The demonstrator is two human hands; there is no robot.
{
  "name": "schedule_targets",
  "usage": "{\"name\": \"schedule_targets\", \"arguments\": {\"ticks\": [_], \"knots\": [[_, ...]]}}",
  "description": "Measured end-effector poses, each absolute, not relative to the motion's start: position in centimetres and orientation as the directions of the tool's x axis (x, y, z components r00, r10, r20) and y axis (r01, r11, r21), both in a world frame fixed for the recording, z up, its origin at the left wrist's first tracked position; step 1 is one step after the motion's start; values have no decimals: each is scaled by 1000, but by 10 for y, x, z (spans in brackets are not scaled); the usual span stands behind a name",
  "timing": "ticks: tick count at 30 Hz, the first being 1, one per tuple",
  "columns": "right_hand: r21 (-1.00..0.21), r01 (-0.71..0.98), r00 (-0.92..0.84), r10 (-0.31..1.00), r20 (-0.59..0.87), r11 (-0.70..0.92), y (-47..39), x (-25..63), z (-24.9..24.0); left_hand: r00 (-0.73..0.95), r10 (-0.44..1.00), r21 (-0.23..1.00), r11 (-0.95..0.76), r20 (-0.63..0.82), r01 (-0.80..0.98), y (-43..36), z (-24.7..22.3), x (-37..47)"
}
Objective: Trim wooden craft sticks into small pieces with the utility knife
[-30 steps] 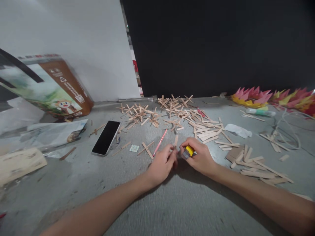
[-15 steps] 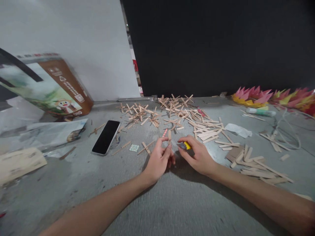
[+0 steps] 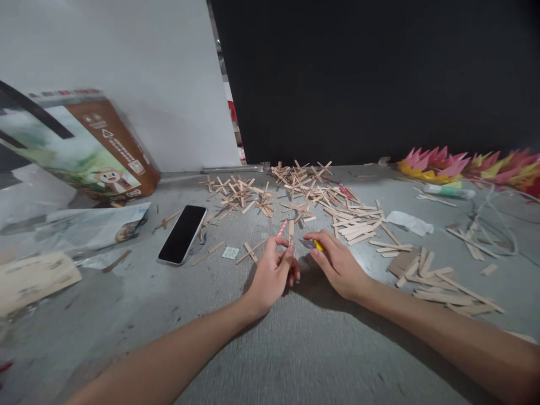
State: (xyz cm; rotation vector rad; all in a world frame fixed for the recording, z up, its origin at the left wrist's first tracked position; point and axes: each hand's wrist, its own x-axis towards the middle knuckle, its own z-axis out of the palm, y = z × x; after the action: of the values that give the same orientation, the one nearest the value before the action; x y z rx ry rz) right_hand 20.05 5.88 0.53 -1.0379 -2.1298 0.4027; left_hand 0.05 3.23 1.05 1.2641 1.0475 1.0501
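Between its thumb and fingers my left hand [image 3: 274, 274] pinches a wooden stick [image 3: 291, 232], which points up and away from me. My right hand [image 3: 340, 265] is closed on a yellow cutter [image 3: 318, 245], its grey blade directed left toward the stick with a small gap between them. A red-and-white striped piece [image 3: 282, 228] lies just left of the held stick. Crossed sticks [image 3: 251, 252] rest on the grey table left of my left hand. Beyond both hands is a pile of crossed sticks [image 3: 240, 194].
Loose flat sticks [image 3: 358, 225] and more sticks [image 3: 439, 287] lie at the right. A phone [image 3: 182, 235] and a brown-green bag [image 3: 109, 152] are at the left. Pink-yellow paper flowers [image 3: 434, 166], a glue tube [image 3: 449, 191] and a cable [image 3: 512, 230] sit far right.
The cutter's blade has tilted and now shows more clearly, slightly higher and nearer the stick. My right fingers have closed further over the yellow body. My left hand has hardly moved.
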Motion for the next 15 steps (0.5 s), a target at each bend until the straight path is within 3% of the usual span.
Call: {"name": "schedule_targets", "arguments": {"ticks": [6,11,15], "knots": [[-567,541,-389,782,487,621,47,200,29,107,994,999,-29,27,22,33,11,1],[-795,470,-424,888,177,383,30,193,54,65,998,996,-21,16,86,33,10,2],[-845,492,-428,903,-23,212,28,188,56,91,995,990,-56,45,126,32,8,2]]}}
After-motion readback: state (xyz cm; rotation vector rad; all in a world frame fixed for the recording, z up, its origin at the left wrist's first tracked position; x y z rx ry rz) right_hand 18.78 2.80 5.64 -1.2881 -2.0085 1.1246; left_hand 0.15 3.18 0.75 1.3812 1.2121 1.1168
